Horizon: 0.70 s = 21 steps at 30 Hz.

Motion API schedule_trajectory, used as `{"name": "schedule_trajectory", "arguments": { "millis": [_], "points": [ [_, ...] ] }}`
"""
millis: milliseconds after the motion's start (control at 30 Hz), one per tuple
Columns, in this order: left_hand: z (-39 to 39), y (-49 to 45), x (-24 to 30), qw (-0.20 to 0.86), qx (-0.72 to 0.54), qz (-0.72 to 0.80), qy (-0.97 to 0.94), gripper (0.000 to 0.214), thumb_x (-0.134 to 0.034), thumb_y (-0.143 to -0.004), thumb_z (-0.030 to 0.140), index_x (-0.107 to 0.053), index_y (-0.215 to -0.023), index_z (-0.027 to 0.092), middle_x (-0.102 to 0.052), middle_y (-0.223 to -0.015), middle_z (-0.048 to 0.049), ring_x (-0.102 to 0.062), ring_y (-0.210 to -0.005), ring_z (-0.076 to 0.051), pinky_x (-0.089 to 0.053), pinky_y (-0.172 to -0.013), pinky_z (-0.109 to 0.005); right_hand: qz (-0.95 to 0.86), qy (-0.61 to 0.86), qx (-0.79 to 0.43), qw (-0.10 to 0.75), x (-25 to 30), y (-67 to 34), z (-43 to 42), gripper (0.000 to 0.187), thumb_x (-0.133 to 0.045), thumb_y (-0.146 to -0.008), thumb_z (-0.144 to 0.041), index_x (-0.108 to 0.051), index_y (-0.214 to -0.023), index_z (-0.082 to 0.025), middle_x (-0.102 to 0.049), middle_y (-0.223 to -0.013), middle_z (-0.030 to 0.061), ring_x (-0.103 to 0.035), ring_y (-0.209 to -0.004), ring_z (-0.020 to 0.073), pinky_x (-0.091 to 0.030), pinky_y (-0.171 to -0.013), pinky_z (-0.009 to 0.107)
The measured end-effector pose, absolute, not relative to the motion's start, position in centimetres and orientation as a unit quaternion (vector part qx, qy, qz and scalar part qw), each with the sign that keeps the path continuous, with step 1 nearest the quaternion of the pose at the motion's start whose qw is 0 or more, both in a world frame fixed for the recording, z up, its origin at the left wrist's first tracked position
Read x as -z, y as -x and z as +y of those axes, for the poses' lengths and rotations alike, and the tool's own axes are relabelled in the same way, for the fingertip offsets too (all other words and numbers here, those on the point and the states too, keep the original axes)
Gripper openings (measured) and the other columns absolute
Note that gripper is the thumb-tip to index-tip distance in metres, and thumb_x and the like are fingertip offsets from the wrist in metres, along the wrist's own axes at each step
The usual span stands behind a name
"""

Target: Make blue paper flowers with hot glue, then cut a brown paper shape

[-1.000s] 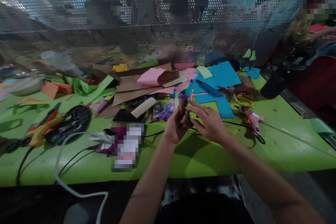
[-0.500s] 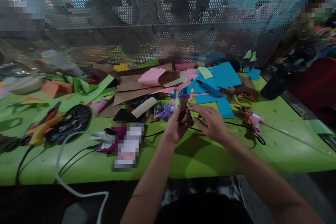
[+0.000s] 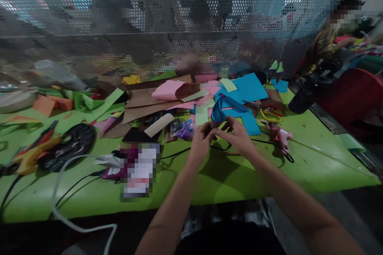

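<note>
Both my hands meet above the green table [image 3: 233,175], just in front of a pile of coloured paper sheets [image 3: 191,95]. My left hand [image 3: 201,142] is closed around the lower end of a small rolled paper cone [image 3: 218,113] with a blue, purple-edged top. My right hand [image 3: 237,137] pinches the same cone from the right, fingers bent around it. The cone stands tilted, its blue top above my fingers.
A pink glue gun [image 3: 279,135] with a black cord lies right of my hands, with red and yellow scissors [image 3: 271,112] behind it. A yellow glue gun [image 3: 32,153], a black disc [image 3: 72,143] and white cable lie left. A perforated screen [image 3: 179,28] backs the table. Another person [image 3: 332,32] sits far right.
The cone has turned so its blue top faces me more. My right hand went from open fingers beside the cone to a pinch on it. The view shifted slightly.
</note>
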<state>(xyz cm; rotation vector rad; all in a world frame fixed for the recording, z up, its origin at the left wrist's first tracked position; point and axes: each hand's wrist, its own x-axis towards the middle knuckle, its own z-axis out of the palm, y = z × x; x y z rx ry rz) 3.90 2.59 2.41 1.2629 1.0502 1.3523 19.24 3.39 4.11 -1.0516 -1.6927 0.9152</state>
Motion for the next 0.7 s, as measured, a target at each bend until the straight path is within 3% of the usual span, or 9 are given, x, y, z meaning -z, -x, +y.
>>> {"name": "schedule_trajectory", "arguments": {
  "millis": [133,367,533,700],
  "points": [
    [2.5,-4.2,-2.1,0.454,-0.553,0.45,-0.534,0.033,-0.077,-0.076,0.044,-0.07,-0.094,0.017,-0.075,-0.092,-0.0074,-0.066,-0.088,-0.021,-0.053,-0.077,-0.03,-0.695,0.436,-0.33,0.466,-3.4,-19.0,3.8,0.027,-0.073,-0.084,-0.042,-0.064,-0.099,-0.023,-0.064,-0.096,0.002,-0.06,-0.082,0.0185,-0.047,-0.073,0.031],
    [2.6,-4.4,-1.8,0.397,-0.483,0.502,-0.597,0.031,-0.068,-0.083,0.042,-0.072,-0.1,0.017,-0.076,-0.091,-0.0081,-0.067,-0.082,-0.021,-0.052,-0.075,-0.032,-0.648,0.46,-0.33,0.51,-2.8,-18.6,4.3,0.023,-0.077,-0.077,-0.039,-0.064,-0.086,-0.022,-0.062,-0.084,0.0004,-0.052,-0.073,0.0169,-0.042,-0.067,0.03],
    [2.4,-4.4,-2.1,0.365,-0.503,0.528,-0.58,0.042,-0.065,-0.086,0.046,-0.066,-0.117,0.018,-0.072,-0.108,-0.0101,-0.064,-0.084,-0.02,-0.05,-0.073,-0.031,-0.59,0.437,-0.377,0.566,-2.5,-19.1,6.0,0.03,-0.078,-0.075,-0.047,-0.067,-0.088,-0.022,-0.067,-0.083,0.0002,-0.056,-0.074,0.0169,-0.047,-0.068,0.029],
    [1.9,-4.2,-2.4,0.397,-0.526,0.507,-0.555,0.043,-0.068,-0.084,0.05,-0.066,-0.114,0.018,-0.068,-0.116,-0.0101,-0.063,-0.094,-0.02,-0.05,-0.08,-0.031,-0.556,0.427,-0.403,0.588,-4.2,-21.1,8.5,0.038,-0.083,-0.068,-0.052,-0.067,-0.087,-0.022,-0.072,-0.085,0.001,-0.063,-0.077,0.0181,-0.055,-0.078,0.033]
  ]
}}
